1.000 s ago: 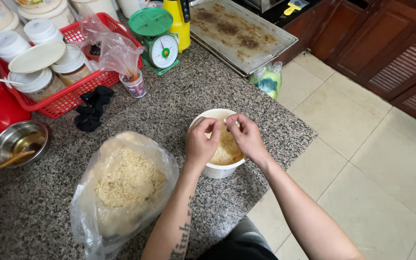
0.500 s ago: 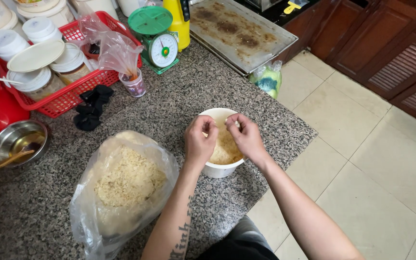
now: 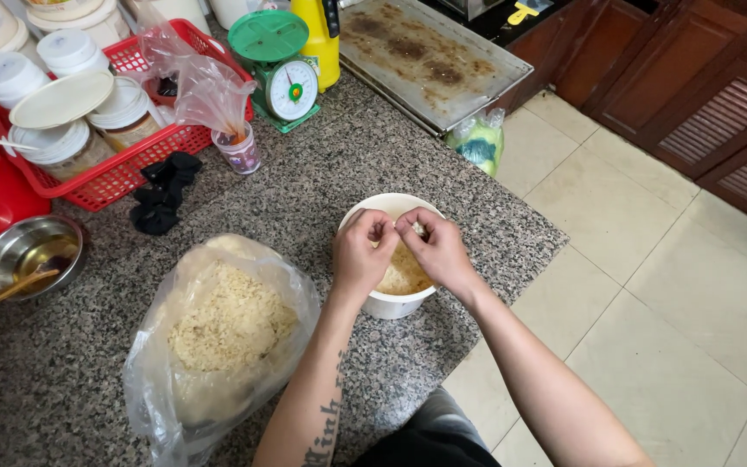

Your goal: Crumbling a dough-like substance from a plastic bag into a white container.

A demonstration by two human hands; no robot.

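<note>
Both hands met over white bowl (image 3: 388, 298); left hand (image 3: 361, 252), right hand (image 3: 435, 249) grips pinched small pale morsel (image 3: 418, 230) directly above flakes.

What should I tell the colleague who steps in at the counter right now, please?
Left hand and right hand: both over the white bowl, fingertips pinched together on a small pale bit.
Bowl: near the granite counter's edge, partly filled with tan crumbly mix.
Clear bag of similar crumbs: open, left of the bowl.
Green scale: behind, unused.
Done: some mix in bowl.
Left: most remains in the bag.
</note>
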